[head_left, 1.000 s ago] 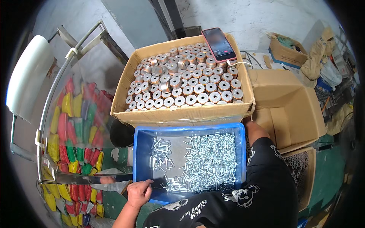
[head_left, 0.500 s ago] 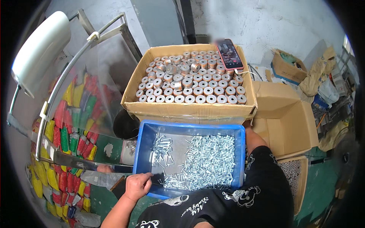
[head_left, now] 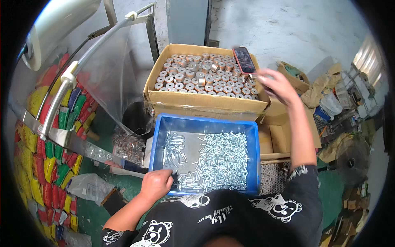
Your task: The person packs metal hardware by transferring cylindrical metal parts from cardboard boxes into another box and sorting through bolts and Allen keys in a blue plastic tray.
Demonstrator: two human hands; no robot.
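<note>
The bin of screws (head_left: 204,154) sits just before me; my left hand (head_left: 155,185) rests at its near left corner. Behind it stands the cardboard box of metal rings (head_left: 205,78), a phone (head_left: 244,59) lying on its far right corner. My right hand (head_left: 277,85) hovers beside that phone.

Grey concrete floor (head_left: 296,29) at top, bright w/ daylight. Green floor (head_left: 329,193) lower right. Grey metal cabinet (head_left: 187,20) behind. Clutter of cardboard scraps (head_left: 325,88) at right. Rack of colourful packets (head_left: 49,164) along left side.
</note>
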